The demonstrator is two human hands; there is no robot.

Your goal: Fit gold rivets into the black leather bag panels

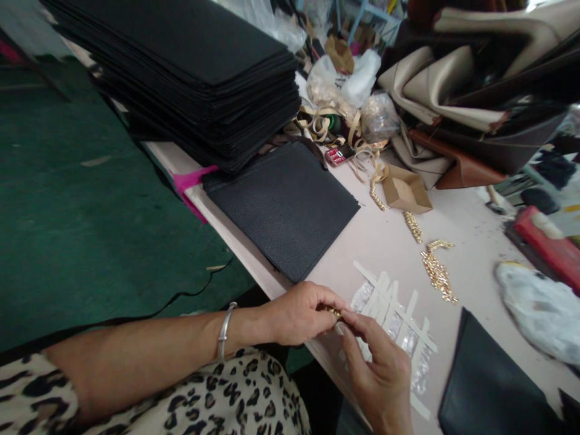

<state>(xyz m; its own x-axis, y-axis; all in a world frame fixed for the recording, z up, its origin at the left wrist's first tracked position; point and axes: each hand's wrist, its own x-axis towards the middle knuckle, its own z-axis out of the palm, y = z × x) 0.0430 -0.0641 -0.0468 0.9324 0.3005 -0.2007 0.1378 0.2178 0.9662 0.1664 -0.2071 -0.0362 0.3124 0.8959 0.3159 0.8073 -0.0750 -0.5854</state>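
My left hand (304, 313) comes in from the left over the table's front edge, its fingers closed on a small gold chain (334, 312). Opposite it, my right hand (378, 362) pinches the same chain with thumb and forefinger, so the fingertips of both hands nearly meet. Most of the chain is hidden inside the fingers. Just beyond the hands, strips of whitish tape (385, 302) hold down clear plastic on the table. A pile of loose gold chain pieces (437, 275) lies farther right, with another gold chain length (412, 226) above it.
A tall stack of black sheets (217, 90) stands at the back left, with black leather panels (285, 205) before it. An open cardboard box (408, 188) sits mid-table. Brown and beige bag pieces (453, 90) are heaped behind. Another black panel (493, 380) lies at right.
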